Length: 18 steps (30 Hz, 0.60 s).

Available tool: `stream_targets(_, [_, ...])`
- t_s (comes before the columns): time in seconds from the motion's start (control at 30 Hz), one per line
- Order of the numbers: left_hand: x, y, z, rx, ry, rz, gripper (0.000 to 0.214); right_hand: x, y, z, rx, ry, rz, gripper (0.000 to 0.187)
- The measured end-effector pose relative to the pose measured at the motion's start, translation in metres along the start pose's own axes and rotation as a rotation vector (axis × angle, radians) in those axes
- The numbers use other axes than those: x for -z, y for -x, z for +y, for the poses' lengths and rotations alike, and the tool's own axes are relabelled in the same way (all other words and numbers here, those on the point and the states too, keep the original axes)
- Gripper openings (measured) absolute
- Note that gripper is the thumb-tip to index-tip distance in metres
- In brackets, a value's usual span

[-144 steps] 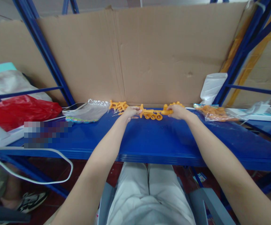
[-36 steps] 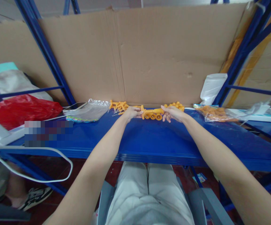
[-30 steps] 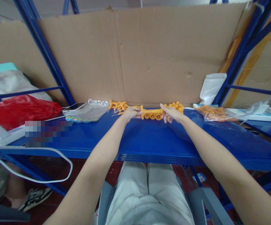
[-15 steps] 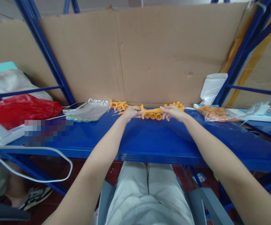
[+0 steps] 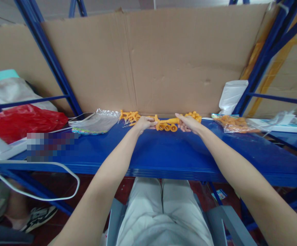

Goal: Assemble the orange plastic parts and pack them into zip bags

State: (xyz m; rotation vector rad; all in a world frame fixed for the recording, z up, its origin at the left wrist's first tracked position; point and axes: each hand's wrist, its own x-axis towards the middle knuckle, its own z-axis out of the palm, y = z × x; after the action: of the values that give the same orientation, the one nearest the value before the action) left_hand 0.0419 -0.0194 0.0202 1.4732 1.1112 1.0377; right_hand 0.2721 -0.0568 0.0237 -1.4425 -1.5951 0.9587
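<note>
Between my hands is a yellow plastic corkscrew (image 5: 167, 121), held sideways above the blue shelf. Its crossbar handle is at the left, where my left hand (image 5: 146, 124) grips it, fingers closed. My right hand (image 5: 188, 123) is closed around the other end, thumb pointing up and left; the fingers hide that tip. Three yellow cup-like ends (image 5: 167, 127) face me in a row just below the corkscrew. Beyond my left hand lies a pile of yellow corkscrews (image 5: 131, 116) with bare metal spirals. Several yellow pieces (image 5: 195, 116) are heaped behind my right hand.
A clear plastic bag (image 5: 97, 121) lies on the blue shelf (image 5: 164, 153) at left, near a red bag (image 5: 26, 121). A bag of orange parts (image 5: 232, 123) and a white power strip (image 5: 289, 126) are at right. Cardboard (image 5: 176, 61) stands behind. A white cable (image 5: 76, 184) loops at lower left.
My right thumb has lifted and its fingers have curled in more around the right end of the corkscrew. My left hand stays nearly still at the handle.
</note>
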Motion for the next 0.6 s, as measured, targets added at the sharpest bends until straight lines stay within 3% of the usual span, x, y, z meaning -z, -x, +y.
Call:
stream_targets(0.47, [0.0014, -0.0013, -0.0006, 0.024, -0.031, 0.014, 0.010, 0.0007, 0.0057, -0.0063, -0.081, 0.094, 0.015, 0.074])
stream_targets(0.6, [0.0034, -0.0029, -0.0009, 0.037, -0.018, 0.050, 0.012, 0.0047, 0.0058, -0.0064, 0.004, 0.025, 0.005, 0.047])
